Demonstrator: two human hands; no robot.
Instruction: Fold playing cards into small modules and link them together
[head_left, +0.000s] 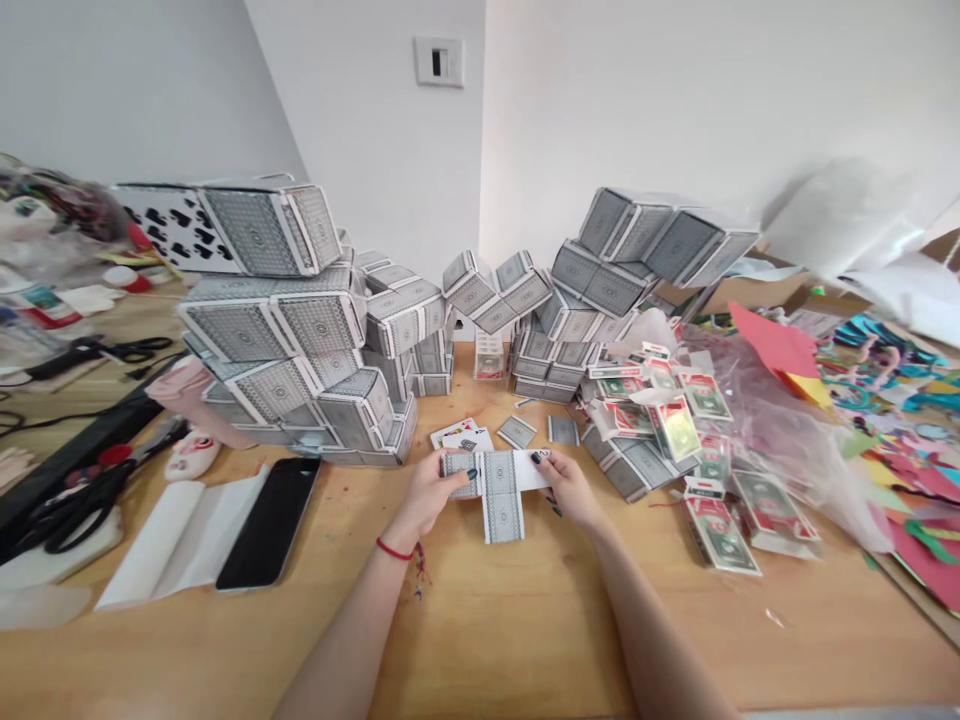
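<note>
Wooden table (pixel 480 640), one, standing before white walls (pixel 360 120). T-shaped card piece (pixel 502 505), one, mostly grey-patterned: I am holding it between both hands over the table's middle. Left hand (pixel 433 492), one: thumb and fingers pinching its left end. Right hand (pixel 568 487), one: fingers curling nearly closed, pinching its white right end. Loose cards (pixel 517 431), several, lying just beyond. Card-box stacks (pixel 319 325), two, rising at left and right. Black phone (pixel 268 522), one, lying at left. Card packs (pixel 721 532), several, heaping at right.

2 forearms (pixel 349 625) are extended; left hand (pixel 429 492) and right hand (pixel 571 488) are pinched at opposite ends of the card strip (pixel 501 497).
</note>
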